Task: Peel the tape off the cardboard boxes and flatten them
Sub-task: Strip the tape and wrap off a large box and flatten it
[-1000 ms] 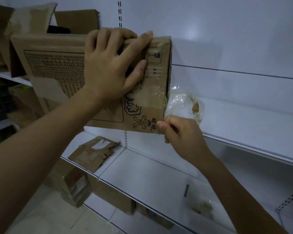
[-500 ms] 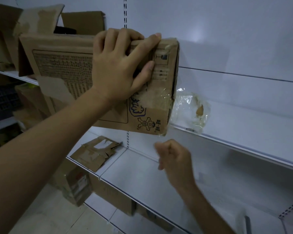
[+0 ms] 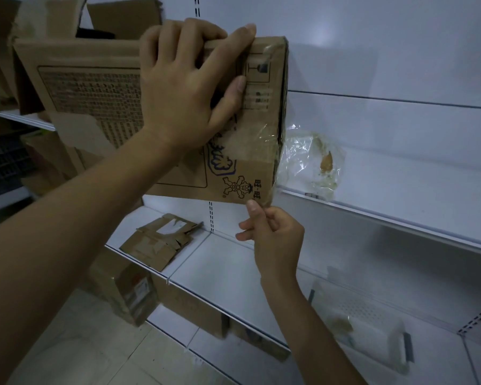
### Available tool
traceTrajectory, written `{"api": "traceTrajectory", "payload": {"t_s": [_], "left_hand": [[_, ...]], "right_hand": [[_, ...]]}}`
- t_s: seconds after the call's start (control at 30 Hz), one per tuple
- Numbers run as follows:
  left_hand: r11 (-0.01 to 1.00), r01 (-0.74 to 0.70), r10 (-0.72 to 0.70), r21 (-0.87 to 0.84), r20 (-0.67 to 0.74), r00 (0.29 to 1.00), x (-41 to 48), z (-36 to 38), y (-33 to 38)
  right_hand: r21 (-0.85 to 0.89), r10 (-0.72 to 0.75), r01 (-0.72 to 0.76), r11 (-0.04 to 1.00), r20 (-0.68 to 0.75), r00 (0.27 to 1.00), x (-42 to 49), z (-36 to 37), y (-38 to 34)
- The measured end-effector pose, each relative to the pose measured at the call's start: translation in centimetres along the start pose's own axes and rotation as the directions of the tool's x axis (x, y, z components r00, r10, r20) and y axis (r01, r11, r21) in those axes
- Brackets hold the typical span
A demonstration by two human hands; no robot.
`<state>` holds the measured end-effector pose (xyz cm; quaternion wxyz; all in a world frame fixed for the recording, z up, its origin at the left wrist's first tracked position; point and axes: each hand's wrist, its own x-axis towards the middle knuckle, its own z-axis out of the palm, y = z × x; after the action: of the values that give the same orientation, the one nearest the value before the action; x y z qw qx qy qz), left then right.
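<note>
A brown printed cardboard box [image 3: 95, 107] stands on edge against the white shelving at upper left. My left hand [image 3: 189, 87] grips its top edge, fingers curled over the top and thumb pressed on the printed face. Clear tape [image 3: 264, 143] wraps the box's right edge down to the bottom corner. My right hand [image 3: 275, 237] is just under that lower right corner, fingers curled, thumb tip touching the bottom edge where the tape ends, pinching there. Whether the tape end is lifted is hidden by the thumb.
A crumpled wad of clear tape [image 3: 311, 159] lies on the white shelf [image 3: 386, 218] right of the box. Flattened cardboard [image 3: 159, 243] lies on the lower shelf. More boxes stand behind at top left [image 3: 122, 12] and on the floor [image 3: 128, 295].
My right hand left the box's lower right corner, dropped down, and has come back up to the same corner. The left hand kept its hold on the box's top edge.
</note>
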<state>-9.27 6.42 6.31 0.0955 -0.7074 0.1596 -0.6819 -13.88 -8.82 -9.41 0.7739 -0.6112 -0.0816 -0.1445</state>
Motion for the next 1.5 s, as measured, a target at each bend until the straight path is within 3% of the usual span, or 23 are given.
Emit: {"api": "traceTrajectory", "payload": {"t_s": [0.13,0.2,0.27,0.33,0.43,0.5,0.57,0.6,0.63,0.67,0.7,0.73,0.77,0.8,0.87,0.93,1.03,1.13,1.27,1.3,1.37,1.43,1.5], "left_hand": [[1.000,-0.018,0.018,-0.007,0.002,1.000,-0.1,-0.1,-0.3],[0.999,-0.045,0.046,-0.017,0.011,0.999,-0.1,-0.2,-0.6],[0.998,-0.054,0.055,-0.023,0.022,0.998,0.0,-0.2,-0.8],[0.998,-0.058,0.058,-0.015,0.021,0.998,0.0,-0.2,-0.9],[0.997,-0.070,0.070,-0.010,0.014,0.997,0.0,-0.2,-0.9],[0.997,-0.079,0.079,-0.017,0.016,0.997,0.0,-0.2,-1.0],[0.997,-0.080,0.080,-0.010,0.017,0.997,0.0,-0.2,-1.1],[0.997,-0.075,0.075,-0.006,0.015,0.997,0.0,-0.1,-1.0],[0.998,-0.063,0.063,-0.001,0.012,0.998,0.0,-0.1,-0.8],[0.999,-0.044,0.044,0.005,0.006,0.999,0.1,-0.1,-0.6],[1.000,-0.025,0.025,0.009,0.002,1.000,0.1,-0.1,-0.3],[1.000,-0.013,0.013,0.011,0.001,1.000,0.1,-0.1,-0.1],[1.000,-0.010,0.010,0.010,0.002,1.000,0.1,-0.2,0.0],[1.000,-0.013,0.013,0.003,0.007,1.000,0.1,-0.2,0.0],[1.000,-0.018,0.018,-0.013,0.013,1.000,0.1,-0.3,-0.1],[1.000,-0.014,0.014,-0.021,0.007,1.000,0.0,-0.3,-0.1],[0.999,-0.040,0.040,-0.026,0.006,0.999,0.0,-0.4,-0.6],[0.996,-0.082,0.083,-0.041,0.014,0.996,0.0,-0.5,-1.6],[0.994,-0.056,0.060,-0.097,0.043,0.997,-0.1,-0.3,-2.4],[0.992,-0.043,0.050,-0.121,0.059,0.997,-0.1,-0.3,-2.9],[0.980,0.006,0.014,-0.199,0.095,0.995,-0.5,-0.5,-3.7],[0.962,0.084,-0.060,-0.259,0.102,0.993,-1.0,-0.9,-3.8],[0.929,0.180,-0.147,-0.322,0.124,0.981,-0.7,-1.1,-2.8]], "right_hand": [[-0.182,-0.144,0.154,0.971,0.062,0.988,0.3,-1.1,0.8],[-0.364,-0.276,0.307,0.880,0.135,0.952,1.1,-2.2,0.9],[-0.562,-0.448,0.508,0.653,0.254,0.857,2.2,-3.4,1.0],[-0.636,-0.560,0.649,0.418,0.382,0.735,3.0,-4.4,0.8],[-0.651,-0.656,0.750,0.114,0.518,0.549,4.2,-5.5,0.3],[-0.636,-0.674,0.772,-0.011,0.575,0.464,5.0,-5.9,0.1],[-0.636,-0.654,0.770,0.050,0.562,0.507,5.1,-6.0,0.2],[-0.635,-0.626,0.751,0.180,0.515,0.585,4.7,-5.9,0.5],[-0.608,-0.548,0.691,0.392,0.449,0.706,4.1,-5.5,0.8],[-0.542,-0.396,0.558,0.628,0.394,0.829,3.2,-4.8,0.8],[-0.446,-0.199,0.359,0.820,0.366,0.909,2.4,-3.8,0.9],[-0.345,-0.031,0.163,0.924,0.358,0.933,1.8,-2.7,1.1],[-0.268,0.048,0.049,0.962,0.344,0.938,1.6,-1.8,1.4],[-0.214,0.045,0.024,0.976,0.314,0.948,1.5,-1.1,1.7],[-0.231,-0.087,0.135,0.963,0.206,0.975,1.7,-0.5,1.8],[-0.400,-0.244,0.285,0.871,0.152,0.958,2.2,-1.2,2.2],[-0.669,-0.492,0.548,0.502,0.300,0.817,2.9,-2.7,1.9],[-0.719,-0.584,0.686,0.113,0.510,0.631,3.1,-4.8,0.2],[-0.656,-0.577,0.744,-0.126,0.659,0.483,2.5,-8.2,-2.4],[-0.650,-0.587,0.744,-0.153,0.666,0.461,2.5,-9.3,-3.1],[-0.657,-0.584,0.745,-0.117,0.653,0.483,2.4,-11.4,-4.7],[-0.653,-0.560,0.757,0.006,0.625,0.544,2.1,-12.2,-6.1],[-0.597,-0.498,0.768,0.232,0.605,0.621,1.7,-11.1,-7.0]]}}
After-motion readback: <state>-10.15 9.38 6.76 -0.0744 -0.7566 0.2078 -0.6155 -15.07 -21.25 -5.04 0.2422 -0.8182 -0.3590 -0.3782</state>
